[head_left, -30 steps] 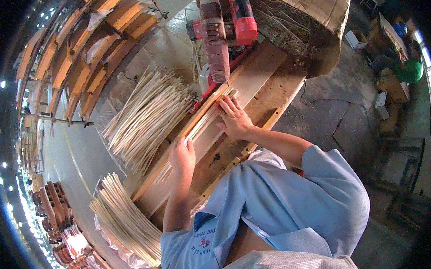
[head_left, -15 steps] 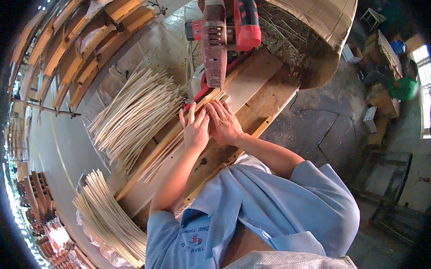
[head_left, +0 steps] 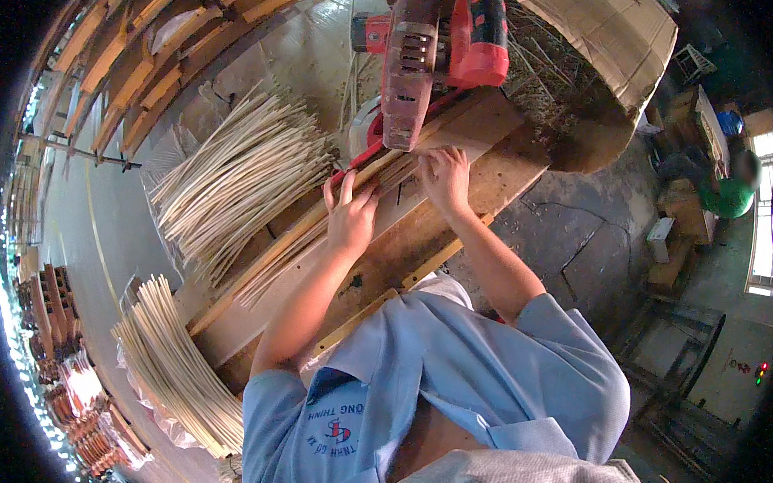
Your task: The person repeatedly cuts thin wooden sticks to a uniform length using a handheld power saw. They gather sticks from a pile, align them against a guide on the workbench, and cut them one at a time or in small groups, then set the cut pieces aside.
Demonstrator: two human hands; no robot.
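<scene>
Running past the top edge, the saw [head_left: 411, 79] is cut off. The left hand [head_left: 352, 219], fingers spread, lies over sticks [head_left: 283, 266]. Whether the curled right hand [head_left: 445, 178] grips any is unclear.

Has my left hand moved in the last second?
Yes. Judged against the red power tool on the bench, your left hand has moved up along the wooden strip, closer to the tool.
</scene>
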